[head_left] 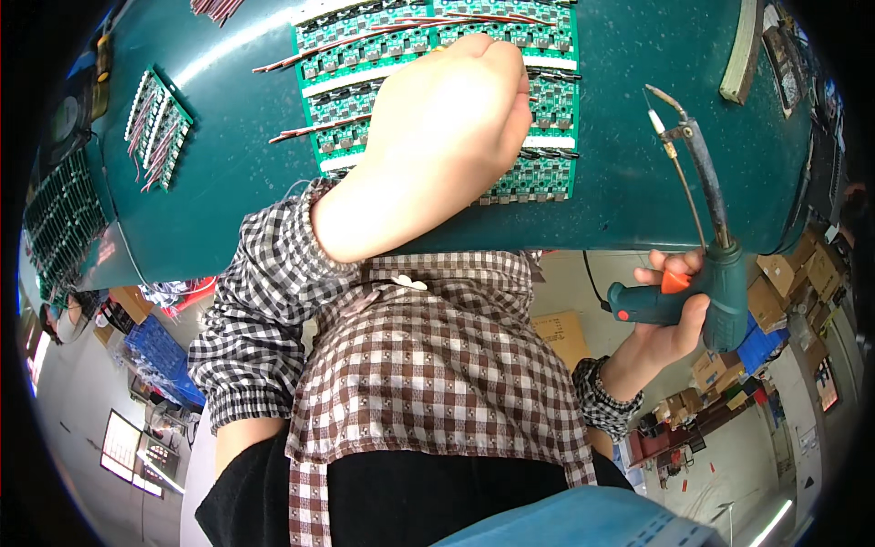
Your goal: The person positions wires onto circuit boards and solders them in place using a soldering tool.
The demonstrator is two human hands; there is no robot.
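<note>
My left hand (pixel 447 123) is closed over a panel of green circuit boards (pixel 554 178) in the middle of the bench. Its fingertips are hidden beneath the hand, so what they pinch cannot be made out. Thin red, white and black wires (pixel 342 50) lie across the panel's rows, some sticking out past its left edge. At the right, my right hand (pixel 670 342) is wrapped round the grip of a green soldering gun (pixel 726 296). The gun has an orange trigger, and its bent tip and solder feed tube point up, apart from the boards.
A smaller wired circuit board (pixel 158 130) lies on the green bench mat (pixel 237 173) at the left. More boards (pixel 64 219) are stacked at the far left edge. A bundle of wires (pixel 217 9) lies at the top. A wooden strip (pixel 743 55) rests at the upper right.
</note>
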